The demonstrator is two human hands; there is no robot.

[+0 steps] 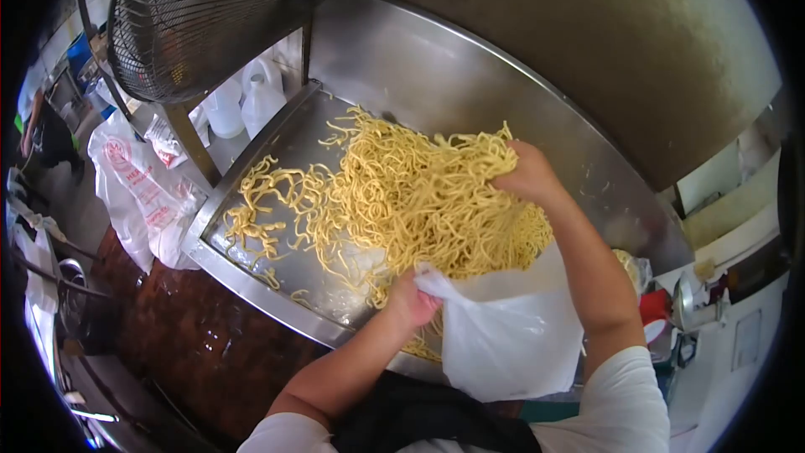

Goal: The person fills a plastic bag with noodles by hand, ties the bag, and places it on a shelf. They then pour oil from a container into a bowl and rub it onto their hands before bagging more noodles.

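Observation:
A big heap of yellow noodles (pixel 394 180) lies on the steel tray table (pixel 314 122), with loose strands trailing to the left. My left hand (pixel 412 300) is closed on the rim of a white plastic bag (pixel 507 340) at the table's front edge. The bag hangs down in front of me, its mouth against the noodles. At the right side of the heap, my right hand (pixel 527 172) is curled into the noodles and grips a bunch of them. Its fingertips are partly buried among the strands.
A large fan (pixel 210 29) stands at the upper left, beside the table. White plastic jugs (pixel 262 101) and a printed white sack (pixel 138 184) are behind the left edge. A steel backsplash (pixel 470 75) rises along the far side. Another person (pixel 52 130) is at the far left.

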